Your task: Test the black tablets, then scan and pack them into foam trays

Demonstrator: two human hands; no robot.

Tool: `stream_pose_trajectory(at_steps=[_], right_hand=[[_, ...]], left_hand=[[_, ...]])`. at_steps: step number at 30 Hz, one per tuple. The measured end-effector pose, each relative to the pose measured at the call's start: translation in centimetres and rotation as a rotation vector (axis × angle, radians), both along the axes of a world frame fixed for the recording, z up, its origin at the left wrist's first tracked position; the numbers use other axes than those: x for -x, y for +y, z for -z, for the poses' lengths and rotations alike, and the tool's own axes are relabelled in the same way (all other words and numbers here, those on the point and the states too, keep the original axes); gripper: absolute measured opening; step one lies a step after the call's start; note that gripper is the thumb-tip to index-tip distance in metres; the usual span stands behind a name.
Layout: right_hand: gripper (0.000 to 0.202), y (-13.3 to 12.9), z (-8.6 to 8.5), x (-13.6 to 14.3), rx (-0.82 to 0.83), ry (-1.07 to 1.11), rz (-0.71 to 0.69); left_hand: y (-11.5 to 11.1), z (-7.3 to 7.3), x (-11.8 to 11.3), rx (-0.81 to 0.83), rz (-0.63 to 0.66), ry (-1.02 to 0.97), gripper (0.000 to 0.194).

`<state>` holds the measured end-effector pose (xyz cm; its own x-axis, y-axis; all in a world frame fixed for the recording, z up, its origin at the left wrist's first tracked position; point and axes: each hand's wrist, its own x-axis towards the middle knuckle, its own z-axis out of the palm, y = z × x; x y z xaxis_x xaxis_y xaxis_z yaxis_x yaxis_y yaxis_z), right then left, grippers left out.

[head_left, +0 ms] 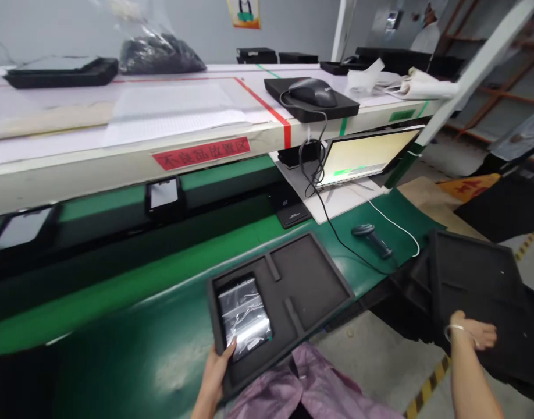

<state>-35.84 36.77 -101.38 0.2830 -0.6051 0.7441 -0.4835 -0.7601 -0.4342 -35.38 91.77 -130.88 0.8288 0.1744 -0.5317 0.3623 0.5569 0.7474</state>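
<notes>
My left hand [217, 368] grips the near left edge of a black foam tray [313, 279], its thumb over the rim. In the tray's left compartment lies a flat, tablet-like device [245, 317] under shiny clear film; my thumb is close to its lower corner. The right compartment holds nothing. The tray rests on the green work surface by my body. Out to the right, my right hand [475, 333] is over another black tray [476, 267], thumb and fingers apart. Whether it presses on that tray I cannot tell.
A handheld scanner [372, 240] and its cable lie on the green mat [345, 218], before a lit monitor [367, 154]. Dark holders with devices [163, 195] stand along the green belt [162, 250]. A shelf above carries papers [175, 110] and a mouse [313, 92] on a black block.
</notes>
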Motion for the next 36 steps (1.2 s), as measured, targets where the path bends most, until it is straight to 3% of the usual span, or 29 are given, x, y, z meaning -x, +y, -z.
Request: stream_pose_trajectory(at_steps=[2,4,8,12,15,19,22,24,25,27,28,32,36], right_hand=[[0.067,1.3,-0.8,-3.8,0.071,0.066,-0.069],[0.069,3.1,-1.8,-8.1,0.16,0.197,-0.236],[0.075,6.9,-4.0,-17.0,0.239,0.464,-0.506],[0.061,9.9,-5.7,-23.0,0.138,0.662,-0.546],[0.037,11.2,-6.4,-24.2,0.057,0.737,-0.519],[0.031,12.1,-6.7,-20.7,0.006,0.728,-0.59],[0.046,12.5,-6.0,-14.4,-0.055,0.675,-0.7],[0.051,13.1,-4.5,-9.3,-0.141,0.673,-0.794],[0.052,13.7,-3.5,-6.8,-0.227,0.68,-0.82],[0.053,15.6,-1.1,-2.6,-0.623,0.757,-0.857],[0.052,16.8,0.2,-1.1,-0.682,0.769,-0.892],[0.04,22.2,4.6,0.8,-0.558,0.856,-1.048],[0.032,24.5,6.3,-0.7,-0.395,0.934,-1.066]], left_hand=[[-1.9,-0.2,-0.7,-0.062,-0.007,-0.026,0.036],[-3.1,-0.3,-1.2,-0.11,0.003,-0.048,0.039],[-4.1,-1.1,-1.9,-0.293,0.074,-0.114,0.046],[-4.8,-2.7,-2.6,-0.53,0.212,-0.119,0.048],[-5.6,-4.0,-2.9,-0.681,0.342,-0.118,0.049],[-6.6,-5.6,-3.2,-0.86,0.471,-0.042,0.061],[-7.3,-6.7,-3.7,-0.927,0.537,-0.045,0.058],[-7.9,-7.3,-4.2,-0.948,0.563,-0.078,0.057],[-8.3,-7.5,-4.4,-0.955,0.572,-0.092,0.057],[-9.3,-8.0,-5.0,-0.965,0.586,-0.109,0.058],[-9.8,-8.2,-5.3,-0.969,0.592,-0.114,0.058],[-11.4,-9.0,-6.1,-0.977,0.608,-0.139,0.058],[-12.0,-9.4,-6.3,-0.984,0.609,-0.15,0.063]])
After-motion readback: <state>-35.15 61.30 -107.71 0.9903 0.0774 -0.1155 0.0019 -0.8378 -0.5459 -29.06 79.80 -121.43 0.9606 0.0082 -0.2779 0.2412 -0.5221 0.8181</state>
